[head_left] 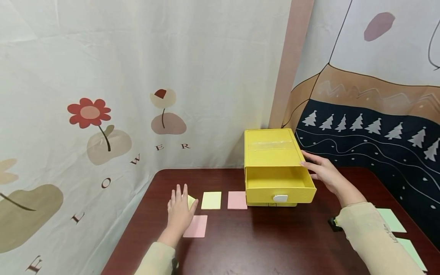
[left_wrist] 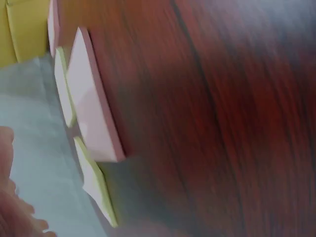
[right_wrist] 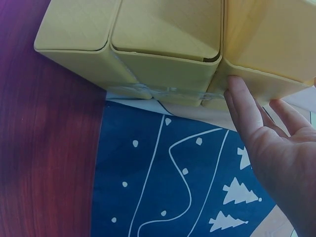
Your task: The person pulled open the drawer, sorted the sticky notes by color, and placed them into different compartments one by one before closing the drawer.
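A yellow drawer box (head_left: 271, 149) stands on the table, its top drawer (head_left: 261, 195) pulled out toward me and showing a bare inside. At the box's right side my right hand (head_left: 324, 175) has its fingers extended; in the right wrist view the fingertips (right_wrist: 237, 86) touch the yellow wall. My left hand (head_left: 179, 215) hovers with spread fingers, holding nothing, over a yellow sticky-note pad (head_left: 190, 200) that it partly hides. Just beside that hand lies a pink pad (head_left: 196, 227), seen thick-edged in the left wrist view.
Another yellow pad (head_left: 211, 200) and a pink pad (head_left: 237, 200) lie in a row left of the box. Two green pads (head_left: 392, 220) are at the right, partly behind my sleeve. A small black object (head_left: 334, 224) sits near that sleeve. Printed curtains (head_left: 213, 76) hang behind the table.
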A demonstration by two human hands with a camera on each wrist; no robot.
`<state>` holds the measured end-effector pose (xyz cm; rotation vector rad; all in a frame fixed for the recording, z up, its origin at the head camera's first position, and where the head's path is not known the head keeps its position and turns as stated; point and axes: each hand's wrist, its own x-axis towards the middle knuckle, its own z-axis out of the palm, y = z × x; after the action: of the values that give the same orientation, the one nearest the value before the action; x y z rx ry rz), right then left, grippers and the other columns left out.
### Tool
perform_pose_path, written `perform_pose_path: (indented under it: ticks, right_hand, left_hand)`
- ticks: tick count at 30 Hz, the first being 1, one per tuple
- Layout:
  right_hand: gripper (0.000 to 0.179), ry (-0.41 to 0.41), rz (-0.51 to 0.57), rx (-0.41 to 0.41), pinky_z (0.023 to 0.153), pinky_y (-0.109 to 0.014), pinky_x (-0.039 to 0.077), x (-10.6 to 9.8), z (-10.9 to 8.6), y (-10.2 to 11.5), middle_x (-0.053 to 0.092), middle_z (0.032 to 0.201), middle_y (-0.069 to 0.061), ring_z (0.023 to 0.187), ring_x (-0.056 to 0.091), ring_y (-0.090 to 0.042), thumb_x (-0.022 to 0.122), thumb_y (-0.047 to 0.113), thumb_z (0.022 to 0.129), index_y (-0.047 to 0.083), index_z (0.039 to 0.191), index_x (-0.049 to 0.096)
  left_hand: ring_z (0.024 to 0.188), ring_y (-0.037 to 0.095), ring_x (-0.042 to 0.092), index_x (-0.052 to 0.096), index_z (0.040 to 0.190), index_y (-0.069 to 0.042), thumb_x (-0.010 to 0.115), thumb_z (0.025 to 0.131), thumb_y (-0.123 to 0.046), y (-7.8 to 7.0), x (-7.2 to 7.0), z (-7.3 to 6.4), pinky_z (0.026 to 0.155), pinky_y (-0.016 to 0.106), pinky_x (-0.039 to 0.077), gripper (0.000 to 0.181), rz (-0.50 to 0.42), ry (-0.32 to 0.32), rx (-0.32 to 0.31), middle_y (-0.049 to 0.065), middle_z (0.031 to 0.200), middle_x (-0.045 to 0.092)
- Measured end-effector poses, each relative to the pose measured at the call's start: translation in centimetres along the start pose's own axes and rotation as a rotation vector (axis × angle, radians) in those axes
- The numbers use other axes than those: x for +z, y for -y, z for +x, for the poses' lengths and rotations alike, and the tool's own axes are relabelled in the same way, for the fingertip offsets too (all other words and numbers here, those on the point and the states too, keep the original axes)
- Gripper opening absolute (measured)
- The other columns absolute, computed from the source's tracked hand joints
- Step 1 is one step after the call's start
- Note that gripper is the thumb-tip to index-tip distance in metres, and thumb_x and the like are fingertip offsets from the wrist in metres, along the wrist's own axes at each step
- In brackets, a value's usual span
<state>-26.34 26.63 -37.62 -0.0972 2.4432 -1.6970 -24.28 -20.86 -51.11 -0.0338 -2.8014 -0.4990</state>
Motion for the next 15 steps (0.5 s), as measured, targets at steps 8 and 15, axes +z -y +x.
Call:
perform_pose_path:
  ticks: [8, 15]
  right_hand:
    - [0.076, -0.005, 0.006, 0.005, 0.099, -0.051, 0.043, 0.1, 0.1, -0.1, 0.011, 0.158, -0.016, 0.131, 0.038, -0.041, 0.052, 0.047, 0.093, 0.017, 0.152, 0.016]
    - [0.075, -0.009, 0.007, 0.006, 0.1, -0.052, 0.042, 0.1, 0.1, -0.1, 0.012, 0.158, -0.017, 0.131, 0.038, -0.042, 0.052, 0.047, 0.093, 0.017, 0.152, 0.016]
  left_hand:
    - [0.14, 0.05, 0.007, 0.016, 0.151, -0.004, 0.046, 0.096, -0.044, 2.3, 0.2, 0.6, 0.105, 0.069, 0.02, 0.074, 0.016, 0.175, -0.127, 0.026, 0.155, 0.01]
    - [0.137, 0.053, 0.015, 0.02, 0.149, 0.001, 0.05, 0.093, -0.049, 3.3, 0.3, 0.9, 0.103, 0.071, 0.021, 0.081, -0.003, 0.206, -0.177, 0.031, 0.151, 0.017]
